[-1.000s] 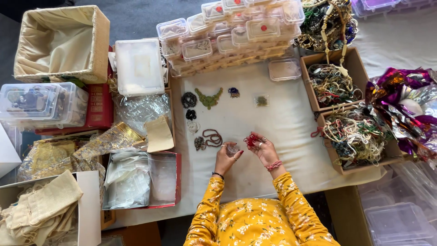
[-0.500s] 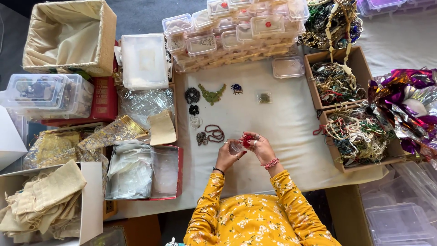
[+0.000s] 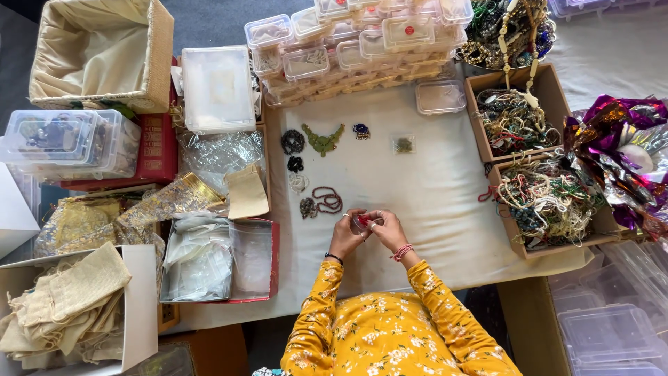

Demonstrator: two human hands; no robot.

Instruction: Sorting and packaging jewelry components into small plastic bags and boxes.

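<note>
Brown bead loop (image 3: 327,200) lies on the cloth (image 3: 431,188) just left of the hands. Left hand (image 3: 346,235) and right hand (image 3: 390,230), apart a second ago, now meet. Fingers of both pinch one small red piece (image 3: 363,220) between them; it sits more enclosed than before.

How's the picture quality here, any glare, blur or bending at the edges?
Head view: soft, even daylight and faint shadows on the cream cloth; glare on the purple foil and the clear plastic boxes; the small red item between the left hand and right hand is too tiny to resolve; no obvious edge bending.
</note>
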